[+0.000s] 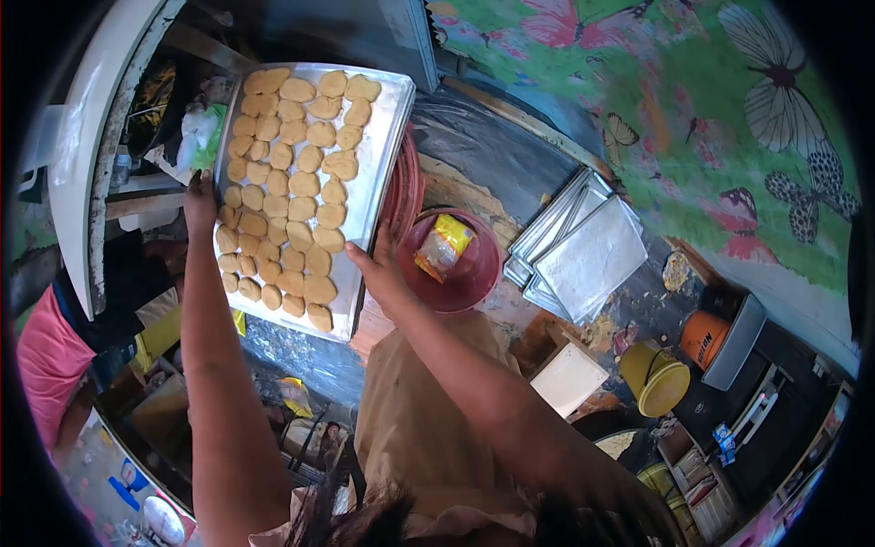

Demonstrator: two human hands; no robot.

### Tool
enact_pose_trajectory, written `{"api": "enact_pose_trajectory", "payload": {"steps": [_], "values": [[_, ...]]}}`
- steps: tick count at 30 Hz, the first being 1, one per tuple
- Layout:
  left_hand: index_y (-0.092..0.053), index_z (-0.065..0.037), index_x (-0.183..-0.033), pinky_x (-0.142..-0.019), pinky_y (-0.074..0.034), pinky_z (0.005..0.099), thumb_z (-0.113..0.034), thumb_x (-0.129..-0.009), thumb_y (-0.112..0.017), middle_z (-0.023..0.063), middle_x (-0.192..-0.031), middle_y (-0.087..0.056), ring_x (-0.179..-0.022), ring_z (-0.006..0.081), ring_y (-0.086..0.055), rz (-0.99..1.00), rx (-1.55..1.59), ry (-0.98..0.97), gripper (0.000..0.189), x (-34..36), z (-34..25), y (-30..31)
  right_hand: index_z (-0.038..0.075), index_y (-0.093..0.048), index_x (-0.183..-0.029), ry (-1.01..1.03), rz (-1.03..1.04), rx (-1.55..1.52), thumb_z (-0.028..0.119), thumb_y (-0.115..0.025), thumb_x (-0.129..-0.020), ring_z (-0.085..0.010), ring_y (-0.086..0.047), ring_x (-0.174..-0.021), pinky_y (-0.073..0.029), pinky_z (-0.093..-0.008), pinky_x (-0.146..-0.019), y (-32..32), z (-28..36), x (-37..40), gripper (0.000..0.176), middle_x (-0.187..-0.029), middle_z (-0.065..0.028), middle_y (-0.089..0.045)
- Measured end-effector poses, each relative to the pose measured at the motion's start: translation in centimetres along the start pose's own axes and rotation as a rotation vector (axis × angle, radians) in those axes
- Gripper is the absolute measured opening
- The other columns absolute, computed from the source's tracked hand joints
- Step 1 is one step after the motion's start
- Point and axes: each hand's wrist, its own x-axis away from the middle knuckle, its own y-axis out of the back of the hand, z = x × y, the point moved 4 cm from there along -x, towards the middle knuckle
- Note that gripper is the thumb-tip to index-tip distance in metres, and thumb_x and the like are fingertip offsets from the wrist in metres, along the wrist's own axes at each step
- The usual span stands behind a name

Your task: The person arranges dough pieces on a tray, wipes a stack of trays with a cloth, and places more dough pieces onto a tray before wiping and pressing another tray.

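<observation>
A metal baking tray (386, 123) is held up in front of me, slightly tilted in view. Rows of flattened, light-brown dough pieces (303, 184) cover most of it, with a bare strip along its right side. My left hand (200, 193) grips the tray's left edge, its fingers partly hidden. At the lower right edge, my right hand (381, 273) has its thumb on the rim and the other fingers beneath or behind it. Just right of the tray, a red basin (488, 264) holds a yellow and clear plastic packet (446, 246).
Several metal trays (592, 255) lie stacked on the dark surface to the right. A yellow bucket (658, 383) and an orange bucket (704, 337) stand farther right. A white-framed edge (96, 164) rises at left. Someone in pink clothing (55, 365) is at far left.
</observation>
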Motion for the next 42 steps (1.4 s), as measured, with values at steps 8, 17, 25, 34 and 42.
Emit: {"api": "enact_pose_trajectory", "payload": {"steps": [8, 17, 25, 34, 42], "values": [[-0.047, 0.001, -0.135, -0.109, -0.031, 0.0450, -0.022, -0.096, -0.056, 0.0236, -0.139, -0.044, -0.132, 0.0377, -0.040, -0.280, 0.013, -0.307, 0.046, 20.0, -12.8, 2.4, 0.001, -0.020, -0.151, -0.061, 0.079, -0.195, 0.047, -0.063, -0.089, -0.0339, -0.031, -0.140, -0.027, -0.0415, -0.112, 6.6, -7.0, 4.6, 0.088, -0.150, -0.0246, -0.030], [-0.047, -0.007, -0.137, -0.112, -0.024, 0.0518, -0.024, -0.088, -0.064, 0.0239, -0.145, -0.034, -0.137, 0.0436, -0.029, 0.657, 0.308, -0.546, 0.055, 44.0, -20.7, -4.9, 0.007, -0.034, -0.148, -0.255, -0.133, 0.016, 0.032, -0.064, -0.092, -0.0235, -0.048, -0.125, -0.036, -0.0332, -0.105, 18.9, -16.3, 20.0, 0.069, -0.137, -0.0177, -0.050], [-0.052, -0.007, -0.133, -0.113, -0.024, 0.0501, -0.029, -0.091, -0.061, 0.0197, -0.146, -0.034, -0.138, 0.0396, -0.030, 1.013, 0.475, -0.861, 0.048, 48.3, -30.5, -4.4, 0.003, -0.048, -0.139, -0.327, -0.383, -0.251, 0.028, -0.061, -0.093, -0.0186, -0.057, -0.108, -0.043, -0.0313, -0.092, 18.2, -15.8, 34.1, 0.054, -0.124, -0.0113, -0.061], [-0.056, -0.008, -0.128, -0.111, -0.027, 0.0489, -0.033, -0.092, -0.060, 0.0189, -0.140, -0.043, -0.134, 0.0378, -0.034, 1.278, 0.390, -1.139, 0.044, 51.1, -36.1, -7.8, 0.009, -0.046, -0.141, -0.248, -0.703, -0.426, 0.033, -0.062, -0.091, -0.0162, -0.057, -0.106, -0.043, -0.0331, -0.090, 21.4, -10.8, 39.4, 0.058, -0.116, -0.0059, -0.063], [-0.061, -0.004, -0.122, -0.102, -0.040, 0.0409, -0.031, -0.090, -0.064, 0.0185, -0.128, -0.053, -0.119, 0.0359, -0.051, 1.483, 0.157, -1.473, 0.041, 50.9, -45.6, -10.4, 0.014, -0.051, -0.137, -0.309, -0.933, -0.763, 0.034, -0.061, -0.092, -0.0174, -0.058, -0.102, -0.046, -0.0328, -0.085, 23.3, -15.9, 45.3, 0.051, -0.120, -0.0045, -0.060]]}}
